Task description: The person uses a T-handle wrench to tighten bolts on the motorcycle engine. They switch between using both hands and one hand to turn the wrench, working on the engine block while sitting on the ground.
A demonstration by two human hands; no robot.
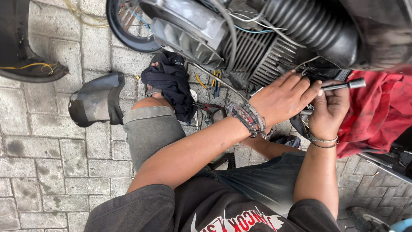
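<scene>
My right hand (329, 109) grips a metal socket wrench (343, 85) that points right, just under the scooter engine (274, 38). My left hand (283, 96) lies flat, fingers spread, pressing on the engine's lower edge beside the wrench, its fingertips touching the tool's shaft. Braided bracelets (251, 119) wrap my left wrist and thin bangles circle my right wrist. The engine shows cooling fins and a black ribbed hose (309, 23) above my hands. What the wrench is fitted on is hidden behind my hands.
A red rag (377, 114) lies to the right. A dark cloth (171, 83) drapes over my left knee. A black plastic scooter cover (96, 101) rests on the paving stones (47, 167); loose wires and small tools lie under the engine.
</scene>
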